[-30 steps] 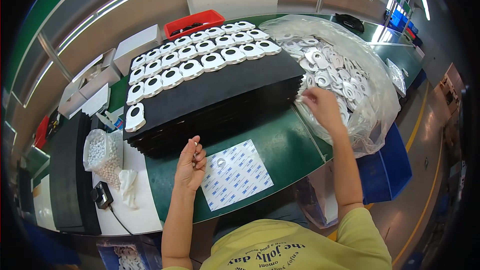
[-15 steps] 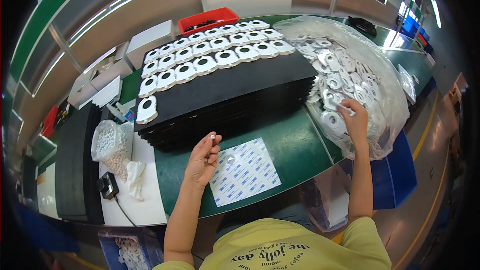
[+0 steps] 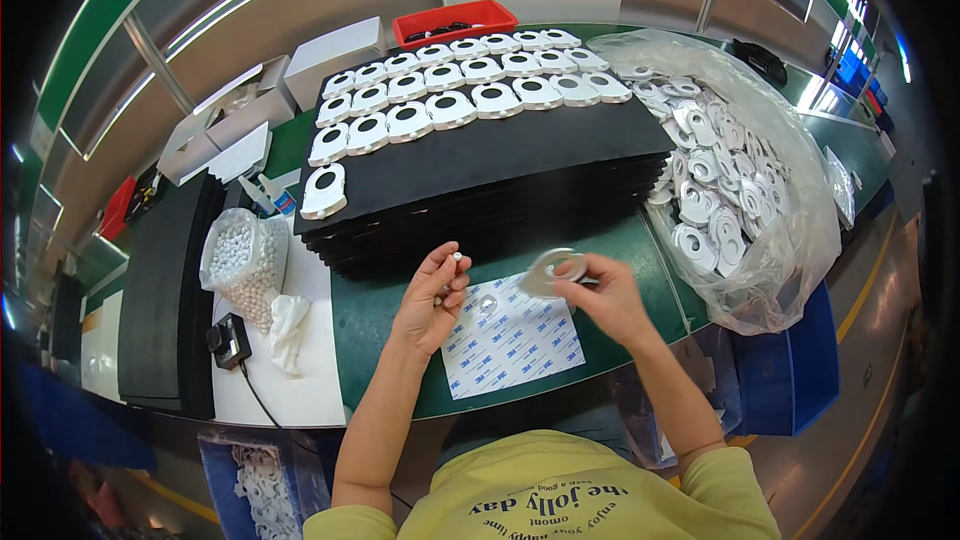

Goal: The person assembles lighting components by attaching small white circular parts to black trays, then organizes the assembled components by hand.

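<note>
Pinched in my left hand [image 3: 428, 302] is a small white ball [image 3: 458, 257], held in front of the black stack; something else small shows by the curled fingers. My right hand [image 3: 608, 298] grips a flat white plastic piece with a round hole [image 3: 542, 278], tilted above a white sheet with blue print [image 3: 512, 355] on the green table. A small round clear spot [image 3: 488, 305] shows on that sheet between the hands. Similar white pieces [image 3: 450, 108] stand in rows on a thick stack of black boards [image 3: 440, 152], with one apart in front at the left.
A large clear plastic bag [image 3: 785, 280] full of loose white pieces lies at the right. To the left are a bag of white balls [image 3: 245, 265], a small black device with a cable [image 3: 228, 342] and more black boards [image 3: 165, 310]. Behind stands a red bin [image 3: 455, 20].
My right hand has come from the bag leftward with a white piece and holds it over the printed sheet. My left hand stays near the stack with the ball. The whole view has shifted slightly.
</note>
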The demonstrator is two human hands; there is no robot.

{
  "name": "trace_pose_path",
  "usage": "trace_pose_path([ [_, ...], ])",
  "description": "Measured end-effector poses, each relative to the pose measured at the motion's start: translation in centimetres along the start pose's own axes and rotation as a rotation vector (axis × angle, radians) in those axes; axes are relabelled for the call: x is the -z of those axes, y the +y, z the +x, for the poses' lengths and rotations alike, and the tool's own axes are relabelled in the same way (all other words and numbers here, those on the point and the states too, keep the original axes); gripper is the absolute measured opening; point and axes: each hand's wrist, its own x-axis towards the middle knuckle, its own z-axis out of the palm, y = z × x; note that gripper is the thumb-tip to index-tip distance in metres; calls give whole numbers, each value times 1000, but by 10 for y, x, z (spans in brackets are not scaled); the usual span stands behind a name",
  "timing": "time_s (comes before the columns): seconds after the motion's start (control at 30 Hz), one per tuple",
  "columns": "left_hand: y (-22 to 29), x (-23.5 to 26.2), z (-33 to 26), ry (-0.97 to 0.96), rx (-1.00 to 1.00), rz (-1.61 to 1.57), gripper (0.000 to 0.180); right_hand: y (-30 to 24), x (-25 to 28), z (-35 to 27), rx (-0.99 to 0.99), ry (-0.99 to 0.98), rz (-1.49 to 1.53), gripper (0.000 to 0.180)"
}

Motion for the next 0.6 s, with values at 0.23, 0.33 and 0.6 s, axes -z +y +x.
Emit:
trace_pose_path([
  [0.23,2,6,2,35,-33,18,19,18,-46,6,118,-54,-238,14],
  [0.33,3,7,2,69,-66,28,19,30,-53,11,206,-66,-346,12],
  [0.6,8,12,3,19,-67,27,20,33,-60,16,361,-21,-326,10],
])
